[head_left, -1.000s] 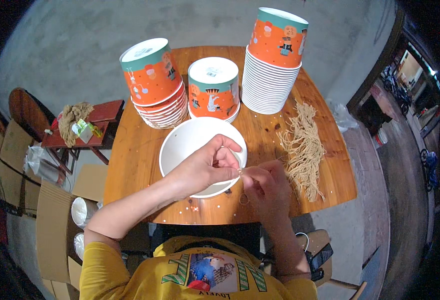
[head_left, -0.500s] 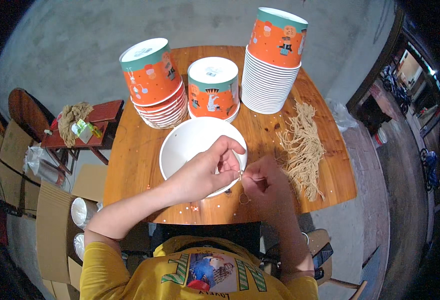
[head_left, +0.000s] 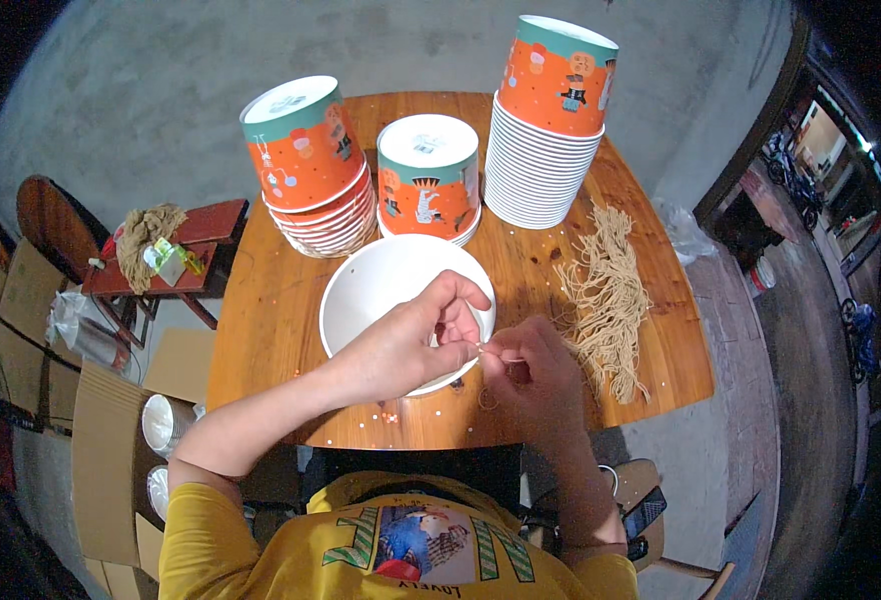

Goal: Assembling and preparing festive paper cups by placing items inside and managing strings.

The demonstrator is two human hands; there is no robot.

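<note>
A white paper bucket (head_left: 381, 285) lies tipped on the table with its open mouth facing me. My left hand (head_left: 406, 345) reaches across the mouth, its thumb and fingertip pinched at the right side of the rim. Just beside it, my right hand (head_left: 539, 378) is closed in a pinch too. The fingertips of both hands meet on a thin beige cord (head_left: 488, 400), and a loop of it hangs below. The fingers cover most of the cord at the rim. To the right of my right hand lies a loose bundle of beige cords (head_left: 609, 310).
Behind the bucket stand three stacks of upside-down orange and green paper buckets: a left stack (head_left: 306, 165), a short middle one (head_left: 426, 190) and a tall right one (head_left: 551, 150). Small white bits dot the wooden table (head_left: 661, 350). A red bench (head_left: 201, 225) stands left, above cardboard (head_left: 111, 450).
My right hand has shifted slightly, its fingertips still close against the left ones. The left hand, the bucket and the stacks have stayed in place.
</note>
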